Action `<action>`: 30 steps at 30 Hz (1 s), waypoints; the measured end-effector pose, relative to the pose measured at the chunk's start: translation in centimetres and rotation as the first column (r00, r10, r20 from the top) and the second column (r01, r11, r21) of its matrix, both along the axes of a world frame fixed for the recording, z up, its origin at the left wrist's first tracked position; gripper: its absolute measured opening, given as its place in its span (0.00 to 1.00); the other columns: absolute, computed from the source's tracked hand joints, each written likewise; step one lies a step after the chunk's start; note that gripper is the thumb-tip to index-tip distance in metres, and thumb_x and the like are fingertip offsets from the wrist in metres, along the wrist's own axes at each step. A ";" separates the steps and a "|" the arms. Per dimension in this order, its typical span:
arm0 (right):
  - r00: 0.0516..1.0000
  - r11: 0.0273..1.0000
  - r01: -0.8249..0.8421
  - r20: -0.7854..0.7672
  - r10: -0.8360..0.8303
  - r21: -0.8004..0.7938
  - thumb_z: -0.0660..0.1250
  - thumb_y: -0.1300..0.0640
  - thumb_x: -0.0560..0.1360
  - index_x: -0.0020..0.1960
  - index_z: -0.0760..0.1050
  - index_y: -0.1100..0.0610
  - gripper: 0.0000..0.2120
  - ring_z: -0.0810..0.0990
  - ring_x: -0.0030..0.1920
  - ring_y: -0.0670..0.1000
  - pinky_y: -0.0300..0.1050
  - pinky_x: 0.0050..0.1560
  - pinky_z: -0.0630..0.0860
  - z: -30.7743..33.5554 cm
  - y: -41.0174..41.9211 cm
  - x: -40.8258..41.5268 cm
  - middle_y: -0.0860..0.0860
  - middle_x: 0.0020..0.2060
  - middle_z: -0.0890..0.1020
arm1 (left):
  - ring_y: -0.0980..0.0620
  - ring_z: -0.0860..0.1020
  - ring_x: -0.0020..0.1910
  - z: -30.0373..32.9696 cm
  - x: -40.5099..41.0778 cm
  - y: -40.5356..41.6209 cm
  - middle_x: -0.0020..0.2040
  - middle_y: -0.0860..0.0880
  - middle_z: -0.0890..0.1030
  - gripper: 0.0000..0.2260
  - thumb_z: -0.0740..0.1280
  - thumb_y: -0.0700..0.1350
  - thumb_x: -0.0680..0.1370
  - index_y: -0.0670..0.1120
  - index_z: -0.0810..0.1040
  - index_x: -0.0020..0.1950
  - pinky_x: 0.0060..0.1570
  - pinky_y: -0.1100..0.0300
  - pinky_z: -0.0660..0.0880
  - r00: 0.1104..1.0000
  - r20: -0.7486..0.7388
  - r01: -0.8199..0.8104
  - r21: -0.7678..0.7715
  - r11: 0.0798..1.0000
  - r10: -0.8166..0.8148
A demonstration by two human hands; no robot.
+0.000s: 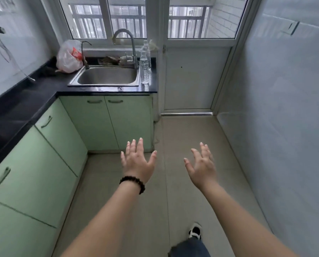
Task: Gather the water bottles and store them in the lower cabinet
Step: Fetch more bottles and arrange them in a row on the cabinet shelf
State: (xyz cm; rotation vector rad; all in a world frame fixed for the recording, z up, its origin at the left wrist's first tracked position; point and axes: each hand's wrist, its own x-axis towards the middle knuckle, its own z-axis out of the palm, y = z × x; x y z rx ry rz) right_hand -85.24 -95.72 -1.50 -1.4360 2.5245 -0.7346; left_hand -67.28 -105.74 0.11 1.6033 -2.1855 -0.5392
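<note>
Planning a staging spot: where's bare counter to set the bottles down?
Free: the black countertop left of the sink, in front of the plastic bag. Crowded: behind the sink, debris; right of it, a narrow strip taken by the water bottles.

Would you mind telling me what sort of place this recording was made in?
Most likely a small home kitchen: a steel sink with a tall tap is set in a black countertop, above pale green lower cabinets.

Pale tiled walls [285, 89], barred window [106, 17], black countertop [25, 101], beige floor [182, 145].
</note>
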 end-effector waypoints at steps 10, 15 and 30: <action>0.989 0.989 -0.148 -0.027 0.148 0.024 0.57 0.45 0.79 0.73 0.64 0.56 0.25 0.46 0.77 0.53 0.48 0.76 0.46 0.3 -20.5 -19.3 0.57 0.77 0.53 | 0.50 0.49 0.78 -1.4 -16.6 -18.6 0.78 0.47 0.55 0.32 0.57 0.60 0.78 0.48 0.54 0.78 0.75 0.48 0.44 0.983 -0.003 -0.185 0.027 0.982 0.185; 0.971 0.972 -0.235 -0.047 0.235 0.008 0.57 0.46 0.80 0.73 0.64 0.56 0.25 0.46 0.77 0.53 0.48 0.76 0.46 2.7 -30.9 -27.0 0.56 0.77 0.53 | 0.49 0.50 0.78 0.3 -23.2 -26.9 0.78 0.46 0.56 0.32 0.58 0.60 0.78 0.47 0.55 0.78 0.75 0.47 0.45 0.961 -0.035 -0.275 -0.003 0.961 0.275; 0.893 0.895 -0.447 -0.050 0.447 0.007 0.60 0.46 0.79 0.72 0.66 0.57 0.25 0.47 0.77 0.52 0.48 0.76 0.47 0.0 -59.9 -37.4 0.56 0.77 0.54 | 0.42 0.63 0.72 -2.0 -33.9 -53.3 0.72 0.39 0.67 0.38 0.67 0.61 0.72 0.41 0.61 0.74 0.70 0.46 0.61 0.814 -0.322 -0.513 -0.010 0.858 0.483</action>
